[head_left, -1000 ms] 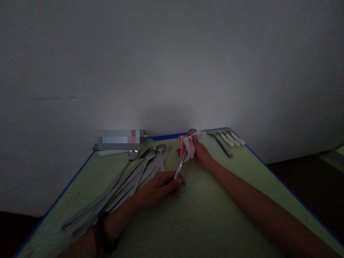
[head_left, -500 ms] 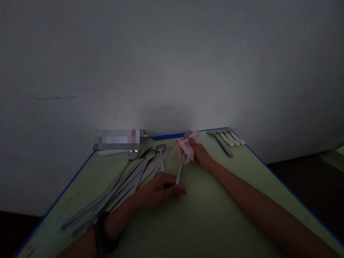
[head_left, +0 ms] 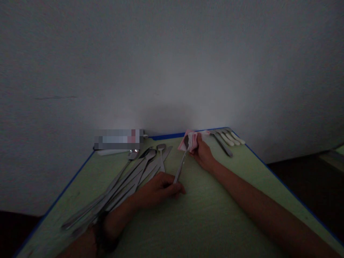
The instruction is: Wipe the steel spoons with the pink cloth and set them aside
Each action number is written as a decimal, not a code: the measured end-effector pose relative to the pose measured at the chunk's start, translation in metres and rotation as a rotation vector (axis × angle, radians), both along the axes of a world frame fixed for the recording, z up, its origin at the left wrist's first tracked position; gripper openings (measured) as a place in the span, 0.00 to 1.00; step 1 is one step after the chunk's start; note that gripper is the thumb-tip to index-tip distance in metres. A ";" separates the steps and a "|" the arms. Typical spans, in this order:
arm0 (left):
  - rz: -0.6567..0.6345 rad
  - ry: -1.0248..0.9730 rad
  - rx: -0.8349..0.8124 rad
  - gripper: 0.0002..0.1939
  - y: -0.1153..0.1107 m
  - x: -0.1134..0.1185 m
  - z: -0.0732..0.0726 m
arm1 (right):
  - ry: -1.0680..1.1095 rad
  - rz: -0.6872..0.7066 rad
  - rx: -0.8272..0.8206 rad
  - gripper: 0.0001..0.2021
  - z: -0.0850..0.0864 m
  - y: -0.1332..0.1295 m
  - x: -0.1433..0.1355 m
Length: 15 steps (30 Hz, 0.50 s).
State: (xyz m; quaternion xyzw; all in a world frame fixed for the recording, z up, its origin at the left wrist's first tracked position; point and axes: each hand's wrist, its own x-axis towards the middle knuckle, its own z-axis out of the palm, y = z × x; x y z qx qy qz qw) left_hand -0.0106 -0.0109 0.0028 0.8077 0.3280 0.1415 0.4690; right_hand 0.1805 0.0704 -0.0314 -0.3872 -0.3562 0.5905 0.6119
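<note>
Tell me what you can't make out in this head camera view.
All in the head view:
- Spoon: handle end hidden in the left hand.
- Pink-and-white cloth: partly covered by the right hand.
- Long utensils: some handles run behind the left forearm.
- Back-left item: pixelated, unreadable.
- Right arm: cut off by the picture's edge.

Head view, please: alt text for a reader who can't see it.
The left hand holds a spoon while the right hand holds a pink cloth at its bowl. Utensils lie to the left on a green table, white-handled cutlery to the right.
</note>
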 end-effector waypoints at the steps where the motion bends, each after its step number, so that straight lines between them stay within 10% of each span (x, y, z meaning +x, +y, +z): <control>1: -0.009 -0.005 0.004 0.18 0.000 -0.001 0.000 | 0.028 0.006 -0.002 0.25 0.000 0.000 0.000; 9: -0.022 -0.088 -0.085 0.14 0.001 -0.003 0.001 | -0.378 0.159 0.160 0.21 0.003 -0.010 0.005; 15: 0.050 -0.121 -0.158 0.15 -0.002 0.000 -0.001 | -0.124 0.131 0.043 0.17 -0.003 -0.001 0.004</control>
